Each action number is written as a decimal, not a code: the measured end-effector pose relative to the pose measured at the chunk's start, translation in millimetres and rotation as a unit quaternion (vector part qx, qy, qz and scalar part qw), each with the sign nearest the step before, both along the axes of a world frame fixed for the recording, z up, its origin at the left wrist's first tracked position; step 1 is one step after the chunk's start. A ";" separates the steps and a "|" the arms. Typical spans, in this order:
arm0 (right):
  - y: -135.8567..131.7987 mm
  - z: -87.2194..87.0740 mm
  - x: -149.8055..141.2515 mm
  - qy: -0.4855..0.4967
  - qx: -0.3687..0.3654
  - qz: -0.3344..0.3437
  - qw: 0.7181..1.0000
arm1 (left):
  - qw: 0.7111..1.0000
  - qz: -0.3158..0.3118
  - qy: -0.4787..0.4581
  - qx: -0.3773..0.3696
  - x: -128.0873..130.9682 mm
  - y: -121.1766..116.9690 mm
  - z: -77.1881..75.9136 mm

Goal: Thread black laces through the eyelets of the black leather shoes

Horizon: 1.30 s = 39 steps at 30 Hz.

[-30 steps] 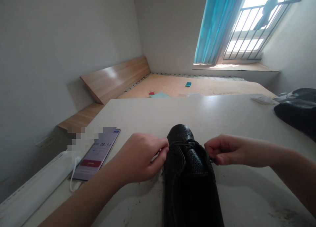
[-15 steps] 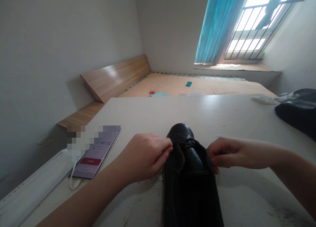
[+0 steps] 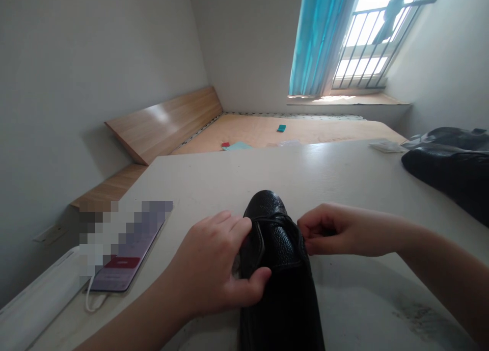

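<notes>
A black leather shoe (image 3: 280, 269) lies on the white table (image 3: 332, 178), its toe pointing away from me. My left hand (image 3: 219, 269) grips the shoe's left side, fingers laid over the upper and thumb pressed across its top. My right hand (image 3: 330, 228) is closed in a pinch at the shoe's right side near the lace; what it pinches looks like the lace end but is mostly hidden.
A phone (image 3: 126, 251) with a lit screen and a white cable lies on the table at the left. A black bag (image 3: 451, 167) sits at the right edge. Beyond the table are a wooden bed frame (image 3: 168, 122), a blue curtain (image 3: 317, 40) and a barred window.
My left hand let go of its pinch at the lace and shifted back to clasp the shoe's side and top. The right hand stays pinched. The view swung slightly to the right.
</notes>
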State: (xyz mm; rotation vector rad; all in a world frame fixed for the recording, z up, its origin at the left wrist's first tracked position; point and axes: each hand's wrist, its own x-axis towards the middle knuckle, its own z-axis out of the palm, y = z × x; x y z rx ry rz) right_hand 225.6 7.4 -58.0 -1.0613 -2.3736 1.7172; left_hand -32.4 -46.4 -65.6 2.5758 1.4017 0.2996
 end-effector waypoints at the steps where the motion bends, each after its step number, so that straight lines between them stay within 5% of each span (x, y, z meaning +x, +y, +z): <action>1: -0.6 0.6 -0.5 0.005 0.009 0.003 1.000 | 1.000 0.004 0.006 -0.004 1.0 -0.7 0.5; 13: -12.0 6.9 -6.1 -0.041 0.137 -0.026 0.989 | 0.999 0.011 0.041 0.005 2.3 -4.1 -2.2; 23: -15.7 1.0 -11.0 -0.067 0.315 -0.054 0.945 | 1.000 0.009 0.003 0.003 3.8 -5.3 -1.9; 32: -39.5 -2.2 -15.7 -0.024 0.294 -0.117 0.948 | 0.991 -0.031 -0.126 -0.020 3.4 -7.5 -7.2; 39: -49.6 -4.8 -12.3 -0.025 0.293 -0.124 0.948 | 0.993 -0.041 -0.110 -0.024 3.8 -5.7 -7.1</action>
